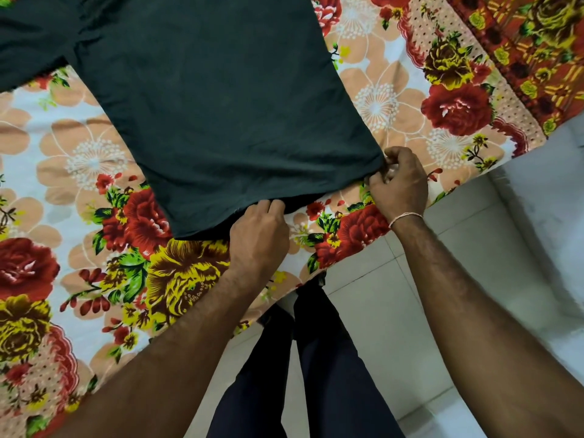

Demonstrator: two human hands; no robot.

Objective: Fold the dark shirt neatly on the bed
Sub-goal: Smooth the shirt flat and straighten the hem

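Two hands grip one dark shirt (215,99) on the flowered bed (94,172): left hand (257,235) pinches its hem, right hand (398,181) pinches its corner.

Dark shirt (215,99): collar end and upper body cut off by the top edge, left sleeve runs out at the left edge. Left hand (257,235): fingertips tucked under the hem, grip itself hidden by cloth. Right hand (399,181): fingers curled at the hem corner, contact point partly hidden by its own knuckles. Bed (79,191) cut off left, top, right. Both forearms leave at the bottom edge. Legs (316,358) partly behind the arms.
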